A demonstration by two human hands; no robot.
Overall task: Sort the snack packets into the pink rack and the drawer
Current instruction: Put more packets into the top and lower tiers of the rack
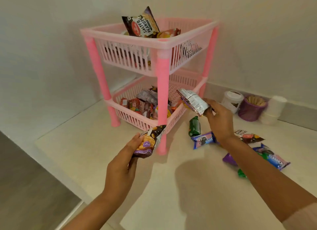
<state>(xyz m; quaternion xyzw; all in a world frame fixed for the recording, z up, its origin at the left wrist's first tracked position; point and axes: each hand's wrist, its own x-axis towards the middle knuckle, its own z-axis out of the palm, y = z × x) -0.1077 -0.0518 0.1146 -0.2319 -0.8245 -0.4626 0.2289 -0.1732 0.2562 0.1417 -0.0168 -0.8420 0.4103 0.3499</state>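
Two-tier pink rack [162,85] stands in the corner on a pale surface [188,195]. Top basket holds a salted peanuts packet [140,26] propped upright, with a reddish packet beside it; bottom basket holds a jumble of small packets [144,104]. Left hand [123,168] grips a purple-and-brown nut packet [149,142], fingers curled round its lower end, held just in front of the rack's near leg, probably ready for a basket. Right hand [217,116] pinches a silver-backed packet [193,101] by one end, printed back tilted up, raised beside the lower basket's right edge; likely angled to go in over that rim. Still unsorted on the surface to the right: a green packet [194,126], a pink-and-blue Oreo packet [203,140], a second peanuts packet [248,135], another Oreo packet [272,158], and a purple packet [229,159] partly hidden by the forearm. Behind them stand a white jar [231,101] and a purple cup of wooden sticks [252,109], apart from the sorting. No drawer in view. Task looks partway through.
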